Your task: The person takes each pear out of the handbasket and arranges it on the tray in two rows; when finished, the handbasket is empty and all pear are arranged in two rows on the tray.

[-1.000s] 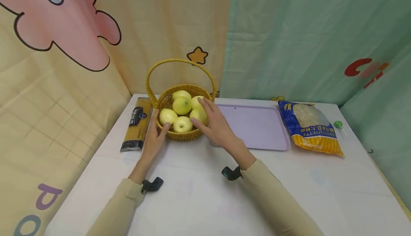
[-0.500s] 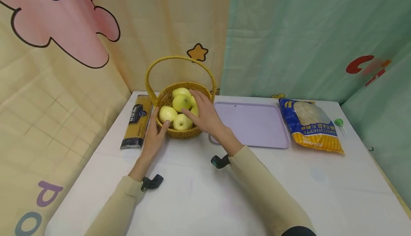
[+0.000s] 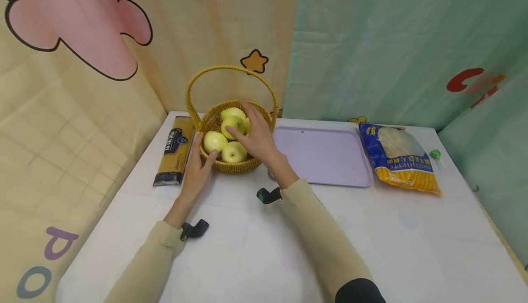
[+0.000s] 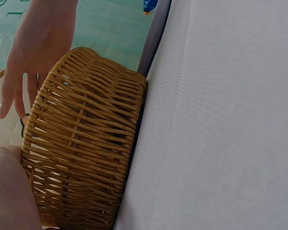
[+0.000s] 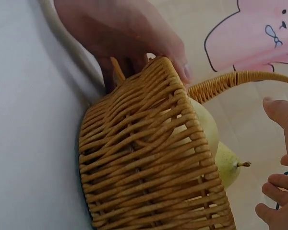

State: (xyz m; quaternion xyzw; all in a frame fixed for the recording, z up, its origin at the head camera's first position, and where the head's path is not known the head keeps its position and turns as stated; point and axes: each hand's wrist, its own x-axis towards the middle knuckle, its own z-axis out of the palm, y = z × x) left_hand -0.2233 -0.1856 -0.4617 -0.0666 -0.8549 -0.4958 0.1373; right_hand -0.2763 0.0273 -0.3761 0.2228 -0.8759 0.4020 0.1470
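A woven wicker basket with a tall hoop handle stands at the back left of the table, holding several yellow-green pears. My left hand grips its left side, thumb at the rim and fingers along the outer wall, as the right wrist view shows. Over the right part of the basket hovers my right hand, fingers spread and thumb out across the pears, partly covering those on that side. A pear with a stem peeks above the rim in the right wrist view, below the right hand's thumb.
Left of the basket lies a spaghetti packet. To its right is a lilac tray, followed by a blue and yellow pasta bag and a green lollipop. Printed curtains stand close behind the table.
My right hand has moved left and inward from the basket's right rim to over the pears. The left hand has stayed at the basket. The head view has tilted slightly downward.
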